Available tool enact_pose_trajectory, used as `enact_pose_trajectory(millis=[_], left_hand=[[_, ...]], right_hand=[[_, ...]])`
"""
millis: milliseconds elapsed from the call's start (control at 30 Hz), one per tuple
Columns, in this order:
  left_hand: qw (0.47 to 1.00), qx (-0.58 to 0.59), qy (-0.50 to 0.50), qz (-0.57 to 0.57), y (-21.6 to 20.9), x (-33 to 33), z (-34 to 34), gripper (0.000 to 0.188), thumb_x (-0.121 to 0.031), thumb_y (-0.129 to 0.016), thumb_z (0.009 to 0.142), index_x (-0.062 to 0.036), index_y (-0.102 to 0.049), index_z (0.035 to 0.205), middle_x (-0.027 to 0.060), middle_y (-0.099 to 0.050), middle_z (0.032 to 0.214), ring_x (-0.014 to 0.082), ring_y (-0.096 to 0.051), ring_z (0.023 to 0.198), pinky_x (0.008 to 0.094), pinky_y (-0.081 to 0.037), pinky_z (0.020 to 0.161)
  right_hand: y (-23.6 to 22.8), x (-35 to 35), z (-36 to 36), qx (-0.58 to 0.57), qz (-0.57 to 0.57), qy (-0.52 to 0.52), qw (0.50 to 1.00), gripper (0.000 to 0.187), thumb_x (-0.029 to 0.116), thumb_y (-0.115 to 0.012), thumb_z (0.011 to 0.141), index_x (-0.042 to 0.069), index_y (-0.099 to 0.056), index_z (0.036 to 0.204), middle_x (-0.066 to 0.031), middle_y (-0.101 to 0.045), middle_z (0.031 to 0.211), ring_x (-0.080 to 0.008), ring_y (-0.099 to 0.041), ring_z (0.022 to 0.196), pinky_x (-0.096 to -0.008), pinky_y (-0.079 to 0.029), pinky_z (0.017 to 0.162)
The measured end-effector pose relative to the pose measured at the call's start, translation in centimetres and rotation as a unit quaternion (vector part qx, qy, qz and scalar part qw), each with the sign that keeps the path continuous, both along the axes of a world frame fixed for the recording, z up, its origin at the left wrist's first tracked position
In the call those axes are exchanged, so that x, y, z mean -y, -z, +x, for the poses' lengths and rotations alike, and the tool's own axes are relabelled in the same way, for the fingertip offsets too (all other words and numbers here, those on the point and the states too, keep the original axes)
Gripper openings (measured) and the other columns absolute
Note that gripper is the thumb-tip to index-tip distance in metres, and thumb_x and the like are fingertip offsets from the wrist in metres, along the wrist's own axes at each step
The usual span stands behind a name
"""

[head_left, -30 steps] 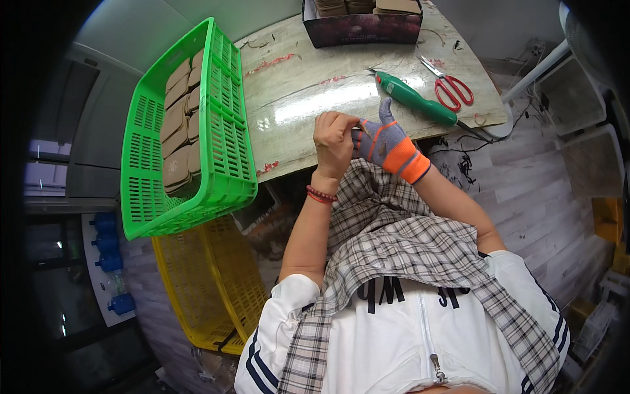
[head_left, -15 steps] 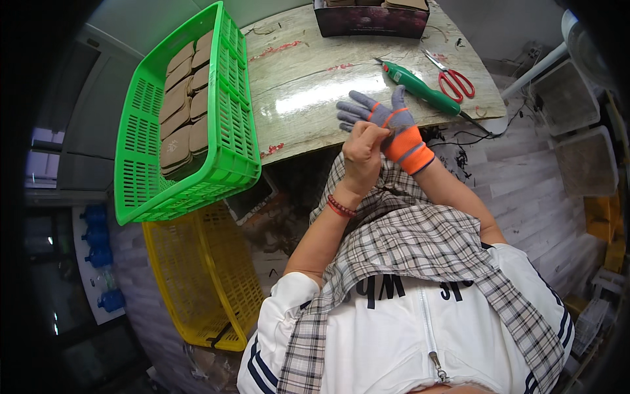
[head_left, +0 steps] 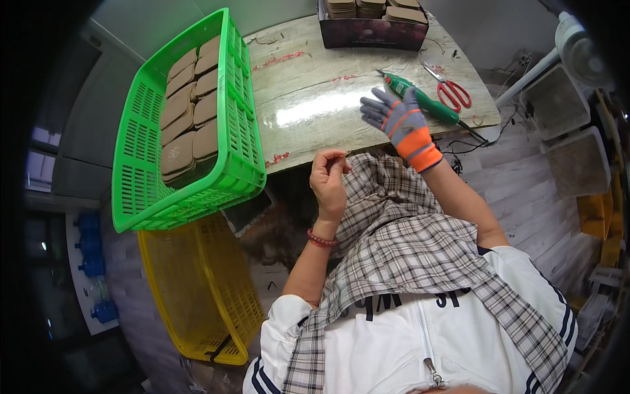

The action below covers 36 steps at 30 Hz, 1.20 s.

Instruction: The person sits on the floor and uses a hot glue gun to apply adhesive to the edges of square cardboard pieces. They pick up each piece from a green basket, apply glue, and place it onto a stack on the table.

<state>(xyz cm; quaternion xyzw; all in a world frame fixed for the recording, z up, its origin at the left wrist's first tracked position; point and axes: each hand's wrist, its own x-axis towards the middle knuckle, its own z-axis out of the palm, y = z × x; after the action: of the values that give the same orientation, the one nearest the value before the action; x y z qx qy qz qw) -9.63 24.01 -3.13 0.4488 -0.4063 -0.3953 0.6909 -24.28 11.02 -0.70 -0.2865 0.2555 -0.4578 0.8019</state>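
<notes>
My bare left hand (head_left: pixel 330 180), a red bead bracelet on its wrist, is raised over my lap just off the table's front edge. Its fingers are pinched together; whatever they hold, if anything, is too small to make out. Over the table's near right side, my right hand (head_left: pixel 399 121) wears a grey and orange knit glove (head_left: pixel 415 140), its fingers spread and holding nothing. Beyond it lies a green corded power tool (head_left: pixel 423 100) with a pointed tip. Red-handled scissors (head_left: pixel 453 94) rest to the right of that tool.
A green plastic crate (head_left: pixel 239 141) with stacked brown rounded pieces (head_left: pixel 178 154) stands at the left. At the table's (head_left: pixel 289 134) back is a dark box (head_left: pixel 374 34) of similar stacks. Below the crate sits a yellow basket (head_left: pixel 174 289). A black cord (head_left: pixel 478 131) trails off the right edge.
My left hand has come away from the gloved right hand, moving left and toward me. The right hand has shifted slightly right, fingers still spread.
</notes>
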Motion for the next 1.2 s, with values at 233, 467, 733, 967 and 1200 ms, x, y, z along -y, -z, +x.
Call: enact_pose_trajectory(millis=[233,467,733,967,1200], left_hand=[[0.994,0.102,-0.041,0.011,0.5,1.7,-3.9,0.006,0.005,-0.052,0.084,0.0003,-0.054,0.087,0.0100,-0.054,0.082,0.0208,-0.054,0.075,0.0293,-0.045,0.069],[0.982,0.130,-0.130,0.045,2.5,-3.8,3.8,0.012,0.009,-0.051,0.085,-0.0020,-0.057,0.085,0.0037,-0.051,0.077,0.0089,-0.050,0.063,0.0230,-0.043,0.057],[0.648,0.680,-0.173,0.297,3.9,-18.3,14.1,0.047,-0.008,-0.057,0.087,-0.0062,-0.045,0.132,0.0249,-0.049,0.129,0.0411,-0.059,0.090,0.0477,-0.048,0.078],[0.718,0.527,-0.427,0.157,-4.3,-17.4,13.4,0.013,-0.007,-0.060,0.085,0.0030,-0.062,0.094,0.0196,-0.060,0.116,0.0384,-0.055,0.105,0.0426,-0.043,0.091],[0.774,0.584,-0.240,0.049,-3.6,-13.7,10.5,0.034,0.007,-0.054,0.083,-0.0004,-0.053,0.117,0.0190,-0.044,0.132,0.0329,-0.058,0.100,0.0407,-0.047,0.089]], right_hand=[[2.7,-4.4,4.8,-0.073,-0.017,-0.025,0.997,0.072,0.061,-0.031,0.094,-0.001,-0.048,0.127,-0.0209,-0.058,0.112,-0.0243,-0.056,0.103,-0.0352,-0.045,0.094],[5.2,-2.5,3.7,-0.211,-0.087,-0.003,0.974,0.045,0.041,-0.042,0.098,0.004,-0.058,0.118,-0.0101,-0.067,0.098,-0.0189,-0.063,0.086,-0.0307,-0.050,0.078],[6.5,3.3,-0.6,-0.374,-0.262,0.087,0.885,0.035,0.016,-0.059,0.093,-0.003,-0.054,0.122,-0.0113,-0.061,0.112,-0.0143,-0.057,0.101,-0.0256,-0.045,0.088],[4.8,4.6,-3.3,-0.636,-0.483,0.195,0.570,0.040,0.022,-0.067,0.083,0.003,-0.058,0.117,-0.0149,-0.061,0.114,-0.0297,-0.057,0.105,-0.0369,-0.044,0.090],[4.0,7.6,-8.9,-0.643,-0.489,0.310,0.501,0.032,0.019,-0.067,0.081,0.008,-0.063,0.110,-0.0109,-0.061,0.112,-0.0299,-0.056,0.104,-0.0391,-0.042,0.090]])
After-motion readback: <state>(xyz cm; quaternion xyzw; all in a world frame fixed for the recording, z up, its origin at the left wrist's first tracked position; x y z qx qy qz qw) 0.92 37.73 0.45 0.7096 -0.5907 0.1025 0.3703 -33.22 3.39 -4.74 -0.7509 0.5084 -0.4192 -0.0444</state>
